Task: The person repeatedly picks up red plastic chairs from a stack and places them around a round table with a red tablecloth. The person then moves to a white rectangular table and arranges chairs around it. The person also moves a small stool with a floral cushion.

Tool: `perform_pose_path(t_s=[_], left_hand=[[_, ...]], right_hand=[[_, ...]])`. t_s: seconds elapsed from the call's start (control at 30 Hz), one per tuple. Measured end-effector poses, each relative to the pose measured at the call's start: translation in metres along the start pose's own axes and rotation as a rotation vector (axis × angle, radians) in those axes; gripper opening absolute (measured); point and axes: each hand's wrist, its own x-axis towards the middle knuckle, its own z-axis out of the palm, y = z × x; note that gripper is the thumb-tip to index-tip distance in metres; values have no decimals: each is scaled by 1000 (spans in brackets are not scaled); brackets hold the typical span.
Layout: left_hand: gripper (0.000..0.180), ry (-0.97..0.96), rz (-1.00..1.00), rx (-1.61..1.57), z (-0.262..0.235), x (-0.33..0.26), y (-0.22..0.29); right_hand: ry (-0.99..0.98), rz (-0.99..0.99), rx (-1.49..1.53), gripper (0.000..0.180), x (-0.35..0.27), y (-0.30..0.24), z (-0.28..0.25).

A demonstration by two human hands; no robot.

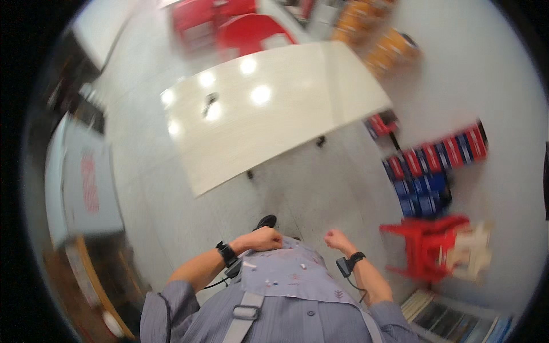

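Note:
My left hand (pixel 266 239) is closed in front of the patterned grey apron (pixel 300 271), close to its upper edge. Its back faces up, and nothing shows sticking out of it. To the right of the apron, my right hand (pixel 338 240) is curled into a loose fist in the air, with nothing visible in it. Both wrists wear black straps with small devices and cables. Beyond my hands stands a pale table (pixel 280 114), apart from both of them. On it lies a small dark object (pixel 211 99), too blurred to name.
Red chairs (pixel 254 33) stand behind the table. Orange wrapped bundles (pixel 392 51) lean by the right wall, near red and blue boxes (pixel 437 151). Red stools (pixel 426 248) and a cream one (pixel 470 251) are at right. A large pale box (pixel 86 177) sits at left.

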Motion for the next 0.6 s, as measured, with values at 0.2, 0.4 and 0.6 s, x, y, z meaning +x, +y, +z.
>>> perform_pose_path(t_s=[0.2, 0.4, 0.6], left_hand=[[24, -309, -293, -63, -99, 40, -12], [22, -141, -228, -110, -167, 149, -12], [18, -173, -147, -216, -176, 257, 79]], right_hand=[[374, 291, 446, 15, -42, 98, 84], [512, 356, 675, 18, -43, 87, 103], [574, 388, 843, 15, -49, 71, 84]])
